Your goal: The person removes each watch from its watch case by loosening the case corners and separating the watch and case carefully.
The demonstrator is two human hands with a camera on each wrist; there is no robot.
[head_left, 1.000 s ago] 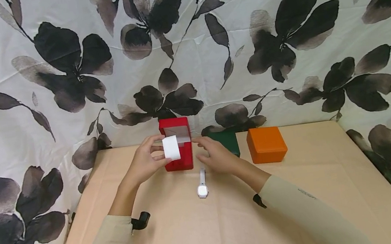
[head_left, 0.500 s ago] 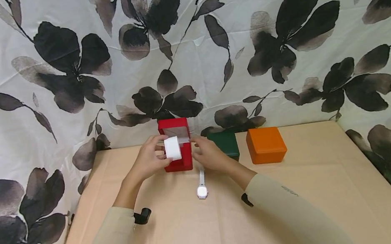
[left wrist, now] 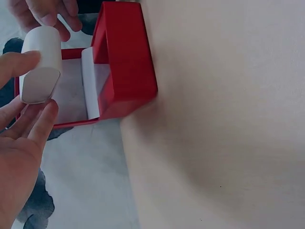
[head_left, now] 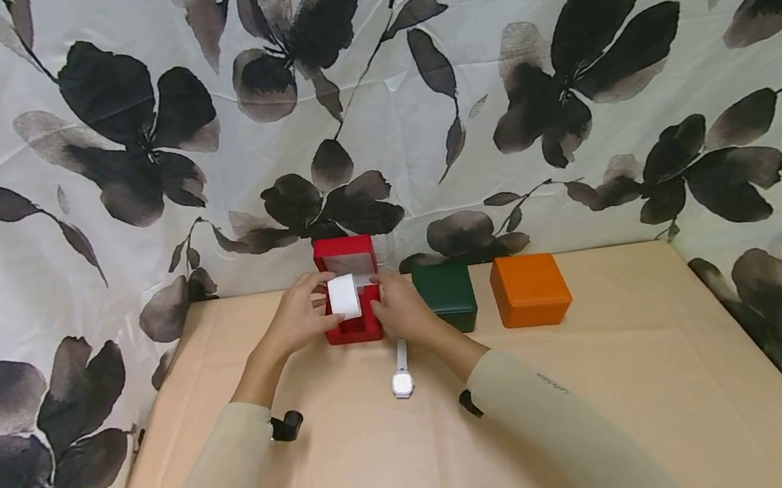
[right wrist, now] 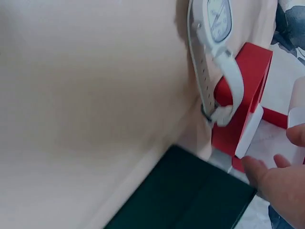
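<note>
My left hand (head_left: 294, 319) pinches a white, rounded watch cushion (head_left: 343, 297) between thumb and fingers, above the front part of a red watch box (head_left: 355, 334). The box's lid stands up at the back, showing a pale lining. In the left wrist view the cushion (left wrist: 43, 55) is tilted, its flat end toward the camera. My right hand (head_left: 404, 308) is at the box's right side, fingers loosely bent near the cushion; whether they touch it is unclear. A white wristwatch (head_left: 402, 383) lies on the table in front of the box, its strap pointing toward it.
Right of the red box stands a closed green box (head_left: 446, 296), close to my right hand. Farther right is a closed orange box (head_left: 531, 290). A floral cloth (head_left: 443, 84) hangs behind the beige table (head_left: 609, 380).
My right hand has moved left, toward the cushion and over the red box's right edge, uncovering more of the green box. The left hand still holds the cushion, shifted very slightly.
</note>
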